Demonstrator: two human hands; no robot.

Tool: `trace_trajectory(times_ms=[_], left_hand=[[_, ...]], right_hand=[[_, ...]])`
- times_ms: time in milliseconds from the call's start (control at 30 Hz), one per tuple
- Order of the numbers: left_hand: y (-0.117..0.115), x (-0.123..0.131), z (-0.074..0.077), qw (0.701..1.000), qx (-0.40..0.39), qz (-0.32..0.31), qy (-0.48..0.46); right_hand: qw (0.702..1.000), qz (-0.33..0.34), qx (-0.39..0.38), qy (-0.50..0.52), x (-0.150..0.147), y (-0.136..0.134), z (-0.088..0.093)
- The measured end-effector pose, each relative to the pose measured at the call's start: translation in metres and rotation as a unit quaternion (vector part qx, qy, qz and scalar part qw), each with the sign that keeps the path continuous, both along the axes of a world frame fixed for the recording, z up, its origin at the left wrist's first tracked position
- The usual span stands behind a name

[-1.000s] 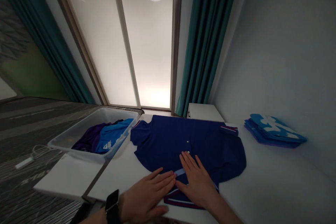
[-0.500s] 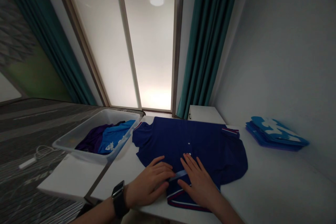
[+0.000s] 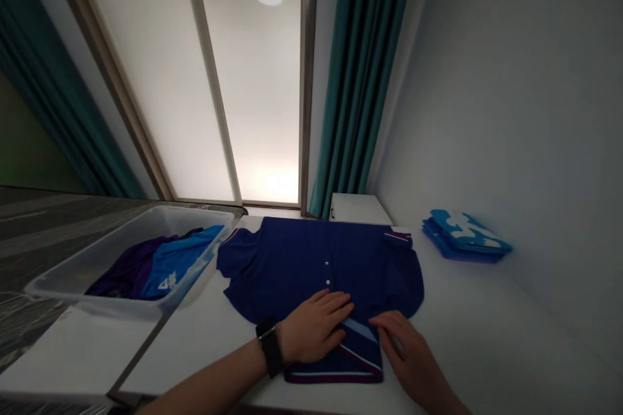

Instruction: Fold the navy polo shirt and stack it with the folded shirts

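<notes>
My left hand [image 3: 316, 334] lies flat on the shirt [image 3: 302, 259] just above its collar [image 3: 335, 373], fingers spread, gripping nothing; my right hand [image 3: 407, 351] rests open at the collar's right edge, fingertips on the cloth, holding nothing; the shirt lies spread, buttons up, on the table [image 3: 487, 337], collar nearest me; a bin [image 3: 111, 306] of clothes stands just left of it; a folded stack [image 3: 464, 237] sits well apart on the right, by the wall.

A dark blue polo shirt [image 3: 311, 266] is spread flat on the white table [image 3: 487, 337], buttons up, its striped collar end folded nearest the viewer.
</notes>
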State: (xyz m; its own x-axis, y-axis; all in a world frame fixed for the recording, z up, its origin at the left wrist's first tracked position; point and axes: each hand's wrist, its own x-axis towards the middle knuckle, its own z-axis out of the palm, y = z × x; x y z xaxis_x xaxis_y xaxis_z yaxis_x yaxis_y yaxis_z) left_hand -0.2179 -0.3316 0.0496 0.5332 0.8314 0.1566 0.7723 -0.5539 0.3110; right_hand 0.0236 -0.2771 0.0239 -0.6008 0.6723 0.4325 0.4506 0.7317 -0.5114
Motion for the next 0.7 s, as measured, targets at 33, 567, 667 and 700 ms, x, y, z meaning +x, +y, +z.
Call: trace_trajectory(times_ms=[33,567,667,700], left_hand=[[-0.001,-0.001,-0.003,1.0,0.002,-0.006,0.007],[-0.035,-0.051,0.03,0.997,-0.063,-0.01,-0.034],[-0.06,-0.076,0.03,0.995,-0.082,0.029,-0.041],[-0.067,-0.08,0.027,0.995,-0.086,0.036,-0.036]], right_hand=[[1.0,0.006,0.004,-0.003,0.004,-0.003,-0.003],[0.98,0.1,-0.025,-0.168,0.019,-0.007,-0.002],[0.981,0.093,-0.035,-0.165,0.014,-0.001,-0.004],[0.982,0.09,-0.035,-0.162,0.012,0.001,-0.006]])
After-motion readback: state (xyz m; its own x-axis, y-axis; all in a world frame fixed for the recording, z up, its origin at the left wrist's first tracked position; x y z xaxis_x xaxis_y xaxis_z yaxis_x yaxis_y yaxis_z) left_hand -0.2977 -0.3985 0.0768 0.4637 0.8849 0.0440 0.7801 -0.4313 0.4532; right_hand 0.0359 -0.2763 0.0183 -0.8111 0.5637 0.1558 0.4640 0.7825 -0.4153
